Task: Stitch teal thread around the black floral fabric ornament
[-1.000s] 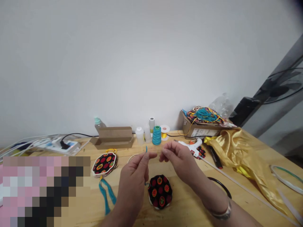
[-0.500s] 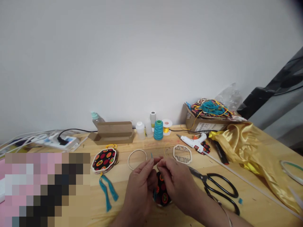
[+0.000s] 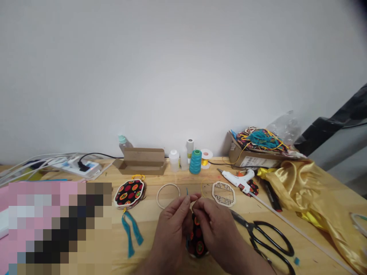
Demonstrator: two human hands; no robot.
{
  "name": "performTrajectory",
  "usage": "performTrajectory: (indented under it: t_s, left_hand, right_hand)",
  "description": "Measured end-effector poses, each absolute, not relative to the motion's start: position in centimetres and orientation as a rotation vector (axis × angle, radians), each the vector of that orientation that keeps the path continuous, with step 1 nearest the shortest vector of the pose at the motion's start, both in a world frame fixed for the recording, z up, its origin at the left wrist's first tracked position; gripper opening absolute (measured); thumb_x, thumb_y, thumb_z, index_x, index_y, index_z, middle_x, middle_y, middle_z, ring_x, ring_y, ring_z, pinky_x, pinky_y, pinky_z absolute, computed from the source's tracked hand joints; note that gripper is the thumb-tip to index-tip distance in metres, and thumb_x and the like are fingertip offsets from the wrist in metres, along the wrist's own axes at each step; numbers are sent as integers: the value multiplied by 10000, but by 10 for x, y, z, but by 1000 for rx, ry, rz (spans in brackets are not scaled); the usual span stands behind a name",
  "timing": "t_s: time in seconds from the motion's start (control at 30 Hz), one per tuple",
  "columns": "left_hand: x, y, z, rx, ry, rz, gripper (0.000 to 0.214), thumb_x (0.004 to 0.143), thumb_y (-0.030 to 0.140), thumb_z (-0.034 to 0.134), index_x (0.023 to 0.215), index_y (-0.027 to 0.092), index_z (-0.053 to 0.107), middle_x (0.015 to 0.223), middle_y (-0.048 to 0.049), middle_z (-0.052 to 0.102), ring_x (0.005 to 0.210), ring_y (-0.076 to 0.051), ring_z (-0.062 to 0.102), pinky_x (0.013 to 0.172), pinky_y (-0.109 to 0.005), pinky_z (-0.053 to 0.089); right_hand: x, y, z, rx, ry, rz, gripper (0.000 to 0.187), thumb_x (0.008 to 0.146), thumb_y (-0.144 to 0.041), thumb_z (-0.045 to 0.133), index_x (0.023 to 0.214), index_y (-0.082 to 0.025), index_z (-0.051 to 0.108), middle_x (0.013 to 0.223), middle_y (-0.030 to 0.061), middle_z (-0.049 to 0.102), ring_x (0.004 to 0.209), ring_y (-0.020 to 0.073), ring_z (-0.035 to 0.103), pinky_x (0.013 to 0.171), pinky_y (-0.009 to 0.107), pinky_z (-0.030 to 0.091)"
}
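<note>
My left hand (image 3: 174,225) is closed, its thumb pressed to the forefinger. A short teal thread end (image 3: 187,191) pokes up above that thumb, and a bit of teal shows below the hand too. Close beside it, my right hand (image 3: 213,227) pinches with thumb and forefinger; whatever lies between those tips is too small to make out. Partly hidden beneath both hands is a dark patterned fabric piece (image 3: 198,244) with red and orange motifs. Behind the hands lie a thin pale ring (image 3: 157,196) and a pale lattice frame (image 3: 233,195).
Black-handled scissors (image 3: 249,226) lie right of my hands, beyond them a white glue gun (image 3: 236,179) and gold satin cloth (image 3: 298,183). A fabric ornament (image 3: 129,194) with a teal tassel (image 3: 134,229) sits left. Teal thread cone (image 3: 195,162), bottles and an open cardboard box (image 3: 143,167) line the wall.
The whole view has shifted a little, so the table things appear slightly lower and farther right. Both hands keep nearly the same closed pose over the fabric piece.
</note>
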State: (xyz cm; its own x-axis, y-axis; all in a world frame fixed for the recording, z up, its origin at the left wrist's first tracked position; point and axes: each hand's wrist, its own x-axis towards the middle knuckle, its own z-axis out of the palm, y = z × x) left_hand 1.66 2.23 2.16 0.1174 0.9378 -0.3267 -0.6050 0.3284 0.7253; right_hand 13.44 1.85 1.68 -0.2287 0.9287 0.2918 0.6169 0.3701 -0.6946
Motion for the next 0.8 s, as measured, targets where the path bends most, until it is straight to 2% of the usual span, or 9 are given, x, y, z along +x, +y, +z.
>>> performTrajectory:
  t_s: [0.1,0.2,0.4,0.5,0.6,0.8]
  left_hand:
    - [18,23,22,463,865,1185,214,693,290,664,831,128,689,567,11,550,538,-82,512,549,-191,406]
    - [19,23,22,471,874,1193,184,697,287,660,803,139,682,633,-7,598,549,-87,528,564,-204,417]
    - [19,23,23,497,886,1207,198,677,307,672,780,138,658,556,19,529,542,-106,511,523,-209,398]
    - [18,23,20,594,902,1220,188,731,329,621,796,153,640,441,84,355,409,-51,328,421,-164,274]
    - [17,23,15,736,958,1193,199,778,357,562,784,166,616,422,100,262,403,-49,211,398,-176,176]
    - [19,18,14,967,1045,1025,253,792,395,525,736,161,605,466,73,310,445,-65,246,417,-197,175]
  right_hand:
    - [134,18,17,-1311,-1941,611,153,851,-148,399,847,-201,543,791,19,603,713,147,540,636,250,359]
    - [134,18,16,-1311,-1928,624,155,851,-149,402,860,-202,547,797,18,607,714,147,542,637,251,366]
    - [135,17,21,-1292,-1906,621,135,845,-166,422,792,-200,542,750,12,598,685,140,536,622,251,371]
    - [140,18,31,-1240,-1800,554,112,835,-178,450,824,-200,559,836,29,602,796,154,534,708,270,389]
    - [144,24,38,-1207,-1675,529,115,828,-198,479,839,-200,593,870,37,592,859,162,517,769,291,390]
    - [146,36,29,-1201,-1402,1110,131,763,-266,561,795,-165,638,720,14,596,680,133,555,621,254,438]
